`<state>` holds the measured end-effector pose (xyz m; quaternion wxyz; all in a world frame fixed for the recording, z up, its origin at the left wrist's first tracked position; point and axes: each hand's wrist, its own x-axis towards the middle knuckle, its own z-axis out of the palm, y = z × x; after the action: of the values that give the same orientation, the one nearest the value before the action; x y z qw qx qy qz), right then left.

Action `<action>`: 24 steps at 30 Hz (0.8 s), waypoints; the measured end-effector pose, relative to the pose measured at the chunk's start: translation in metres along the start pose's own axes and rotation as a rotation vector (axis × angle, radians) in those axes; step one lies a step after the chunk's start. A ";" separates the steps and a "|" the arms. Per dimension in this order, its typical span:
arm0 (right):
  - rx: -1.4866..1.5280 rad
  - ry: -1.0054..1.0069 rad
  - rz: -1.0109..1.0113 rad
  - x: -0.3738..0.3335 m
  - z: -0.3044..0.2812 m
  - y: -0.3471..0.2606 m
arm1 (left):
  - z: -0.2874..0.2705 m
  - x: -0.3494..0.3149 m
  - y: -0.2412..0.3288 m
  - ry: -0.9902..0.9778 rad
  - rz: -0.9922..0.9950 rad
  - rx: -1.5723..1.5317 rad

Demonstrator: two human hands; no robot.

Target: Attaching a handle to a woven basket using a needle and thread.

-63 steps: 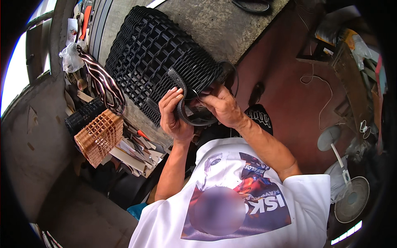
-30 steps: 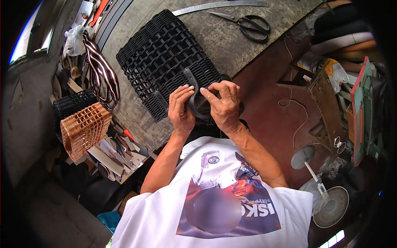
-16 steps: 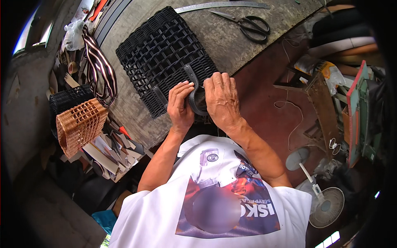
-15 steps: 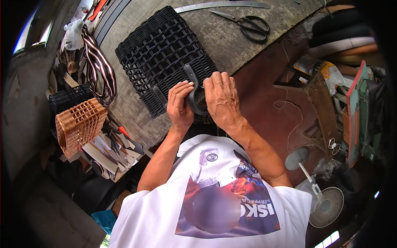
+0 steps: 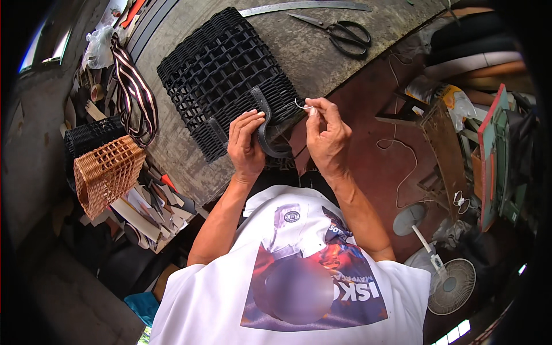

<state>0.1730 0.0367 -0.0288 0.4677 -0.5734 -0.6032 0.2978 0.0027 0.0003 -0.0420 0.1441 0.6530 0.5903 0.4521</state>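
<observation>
A black woven bag (image 5: 221, 63) lies tilted on the worktable, with open lattice over most of its face and a tightly woven band along its near edge. A black stitched strap handle (image 5: 264, 123) curves off that edge toward me. My left hand (image 5: 247, 146) is closed over the near edge, its fingertips on the weave beside the strap. To the right of the bag, my right hand (image 5: 329, 135) pinches a thin curved needle (image 5: 298, 105) between thumb and forefinger. Any thread on it is too fine to make out.
Scissors (image 5: 349, 40) and a metal ruler (image 5: 305, 6) lie beyond the bag on the worktable (image 5: 322, 75). At left are a tan woven basket (image 5: 109, 172), a striped strap bundle (image 5: 135, 92) and scrap strips. A fan (image 5: 452, 286) stands at lower right, near a cord on the floor.
My right hand has moved right, away from the strap, and the curved needle now shows in its fingers. My left hand stays at the bag's edge.
</observation>
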 end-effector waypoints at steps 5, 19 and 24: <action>0.449 0.146 0.361 0.017 -0.002 0.002 | 0.000 0.000 -0.002 0.004 0.012 -0.012; 0.430 -0.383 0.351 -0.006 -0.052 -0.013 | -0.002 0.001 -0.001 -0.013 -0.005 -0.026; 0.761 -0.265 0.424 0.054 -0.057 -0.007 | -0.001 -0.001 -0.003 0.008 -0.008 -0.036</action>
<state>0.2272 0.0780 0.0111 0.4927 -0.4287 -0.3749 0.6580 -0.0001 -0.0003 -0.0435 0.1554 0.6461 0.5854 0.4645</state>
